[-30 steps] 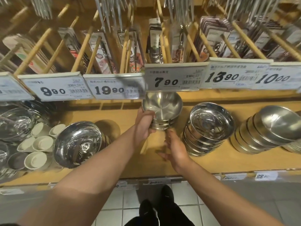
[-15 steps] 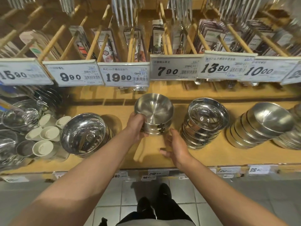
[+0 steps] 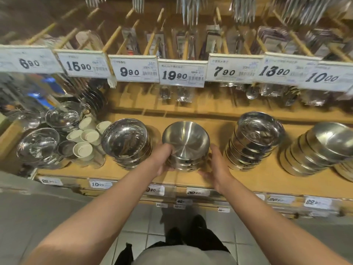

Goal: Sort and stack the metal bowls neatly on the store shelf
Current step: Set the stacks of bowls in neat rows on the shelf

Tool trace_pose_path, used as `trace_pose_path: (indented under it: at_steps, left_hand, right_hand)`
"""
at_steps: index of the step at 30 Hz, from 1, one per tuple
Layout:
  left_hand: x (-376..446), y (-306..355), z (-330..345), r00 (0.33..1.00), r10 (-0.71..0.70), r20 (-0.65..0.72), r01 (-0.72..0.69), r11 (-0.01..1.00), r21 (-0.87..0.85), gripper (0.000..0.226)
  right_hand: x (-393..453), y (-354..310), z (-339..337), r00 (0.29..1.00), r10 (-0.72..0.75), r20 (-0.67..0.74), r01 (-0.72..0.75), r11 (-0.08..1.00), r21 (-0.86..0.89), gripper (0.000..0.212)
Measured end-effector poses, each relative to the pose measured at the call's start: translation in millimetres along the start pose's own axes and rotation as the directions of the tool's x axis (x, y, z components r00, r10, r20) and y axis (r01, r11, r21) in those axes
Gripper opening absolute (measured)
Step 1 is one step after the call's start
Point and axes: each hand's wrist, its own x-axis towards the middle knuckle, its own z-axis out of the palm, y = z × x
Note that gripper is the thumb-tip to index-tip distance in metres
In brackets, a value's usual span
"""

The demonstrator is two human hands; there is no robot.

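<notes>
The short stack of brushed steel bowls (image 3: pixel 186 145) has come down onto the wooden shelf (image 3: pixel 248 180), between the mirror-polished stack (image 3: pixel 126 142) on its left and the taller tilted stack (image 3: pixel 254 139) on its right. The left hand (image 3: pixel 162 159) still curls round its near side, while the right hand (image 3: pixel 217 165), which hovered clear a moment ago, now presses flat-fingered against it (steadying, I'd guess). Placement looks nearly finished.

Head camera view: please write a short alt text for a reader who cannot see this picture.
A person's left hand grips a small stack of matte metal bowls on a wooden store shelf, with the right hand open against its other side. Shinier bowl stacks stand on either side, under hanging price tags.
</notes>
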Motion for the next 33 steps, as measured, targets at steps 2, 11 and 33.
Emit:
trace_pose_path:
  at_steps: [2, 11, 33]
  left_hand:
    - [-1, 3, -2, 1.0, -0.016, -0.005, 0.017, 0.999, 0.052, 0.039]
    - [-3, -6, 5, 0.996, 0.067, -0.065, -0.078, 0.981, -0.177, 0.035]
    - [1, -4, 6, 0.933, 0.344, -0.109, -0.357, 0.924, -0.138, 0.032]
  right_hand:
    - [0, 0, 1, 1.0, -0.014, 0.015, 0.013, 1.0, 0.028, 0.025]
    - [-6, 3, 11, 0.998, -0.056, -0.01, 0.056, 0.998, -0.005, 0.032]
    - [14, -5, -1, 0.97, -0.192, -0.147, 0.148, 0.953, -0.266, 0.031]
